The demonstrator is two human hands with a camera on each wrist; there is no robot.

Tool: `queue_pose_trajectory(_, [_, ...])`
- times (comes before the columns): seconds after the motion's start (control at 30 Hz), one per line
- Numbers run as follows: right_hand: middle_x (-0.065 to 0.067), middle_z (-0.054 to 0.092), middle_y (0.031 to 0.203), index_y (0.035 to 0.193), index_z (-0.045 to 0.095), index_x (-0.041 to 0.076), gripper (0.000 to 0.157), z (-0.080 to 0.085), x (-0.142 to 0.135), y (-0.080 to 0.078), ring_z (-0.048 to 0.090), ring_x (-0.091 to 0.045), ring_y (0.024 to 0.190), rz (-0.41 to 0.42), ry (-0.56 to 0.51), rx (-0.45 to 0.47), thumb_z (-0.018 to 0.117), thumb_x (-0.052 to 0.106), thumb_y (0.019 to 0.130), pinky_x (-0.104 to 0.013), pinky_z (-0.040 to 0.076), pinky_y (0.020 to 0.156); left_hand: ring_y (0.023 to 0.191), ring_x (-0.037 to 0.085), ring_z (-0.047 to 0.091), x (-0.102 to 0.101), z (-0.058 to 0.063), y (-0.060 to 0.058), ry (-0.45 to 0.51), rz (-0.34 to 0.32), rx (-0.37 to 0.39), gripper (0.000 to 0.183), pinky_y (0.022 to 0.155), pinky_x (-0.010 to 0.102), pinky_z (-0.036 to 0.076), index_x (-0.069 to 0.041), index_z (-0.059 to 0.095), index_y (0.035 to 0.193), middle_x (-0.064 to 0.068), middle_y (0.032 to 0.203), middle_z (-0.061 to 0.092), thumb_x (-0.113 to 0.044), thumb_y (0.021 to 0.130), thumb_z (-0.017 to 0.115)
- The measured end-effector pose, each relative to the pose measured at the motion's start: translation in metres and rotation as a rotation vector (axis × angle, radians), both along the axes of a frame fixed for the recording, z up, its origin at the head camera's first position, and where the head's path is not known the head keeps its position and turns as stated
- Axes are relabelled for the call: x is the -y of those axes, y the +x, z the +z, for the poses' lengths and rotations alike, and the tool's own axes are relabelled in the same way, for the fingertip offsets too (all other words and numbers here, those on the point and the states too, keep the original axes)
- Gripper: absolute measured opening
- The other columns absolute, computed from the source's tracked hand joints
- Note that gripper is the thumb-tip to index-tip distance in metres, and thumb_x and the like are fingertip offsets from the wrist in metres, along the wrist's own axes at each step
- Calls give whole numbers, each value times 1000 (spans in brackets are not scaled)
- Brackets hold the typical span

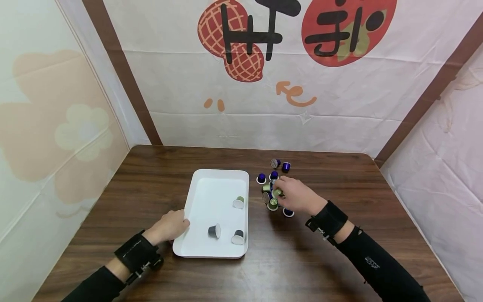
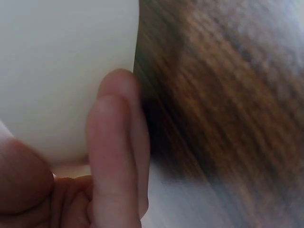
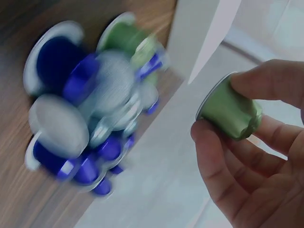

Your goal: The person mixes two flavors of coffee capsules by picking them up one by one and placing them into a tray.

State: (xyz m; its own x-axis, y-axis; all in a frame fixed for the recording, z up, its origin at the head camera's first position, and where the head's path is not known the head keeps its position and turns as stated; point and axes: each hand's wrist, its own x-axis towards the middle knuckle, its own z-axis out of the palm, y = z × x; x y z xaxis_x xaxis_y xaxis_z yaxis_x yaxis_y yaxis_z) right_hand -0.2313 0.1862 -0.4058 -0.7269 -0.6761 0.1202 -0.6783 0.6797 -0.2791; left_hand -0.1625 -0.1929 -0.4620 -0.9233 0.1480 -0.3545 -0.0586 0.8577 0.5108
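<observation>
My left hand [image 1: 169, 226] grips the left edge of a white tray [image 1: 211, 191], thumb on one side of its wall and fingers [image 2: 111, 142] on the other. Between the thumb and fingertips of my right hand [image 1: 298, 195] is a green coffee capsule [image 3: 230, 111], pinched near its rim. That hand is over a cluster of blue and green capsules on the table, right of the tray. Inside the tray lie a green capsule [image 1: 238, 202], a grey capsule [image 1: 214, 231] and a dark capsule [image 1: 238, 237], all apart from each other.
Several blue capsules [image 1: 261, 178] lie at the cluster's far side, with another blue capsule [image 1: 288, 212] at its near right. Everything stands on a brown wooden table [image 1: 320, 260]. Printed white cloth [image 1: 181, 92] hangs behind the table and along both sides.
</observation>
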Motion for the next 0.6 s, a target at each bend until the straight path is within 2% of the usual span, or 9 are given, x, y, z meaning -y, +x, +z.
queue_pose_trajectory(0.27, [3, 52, 93, 100, 60, 12, 16, 0, 40, 18, 50, -8, 73, 105, 14, 13, 63, 11, 84, -20, 46, 62, 56, 18, 57, -1, 0, -2, 51, -7, 6, 35, 45, 31, 48, 14, 48, 119, 12, 77, 56, -10, 94, 41])
queue_pose_trajectory(0.6, [4, 50, 90, 101, 59, 11, 18, -9, 80, 27, 46, -8, 73, 239, 78, -23, 63, 11, 84, -18, 42, 64, 54, 18, 57, -1, -1, -1, 46, -3, 1, 34, 44, 31, 47, 13, 48, 118, 11, 74, 56, -9, 94, 41])
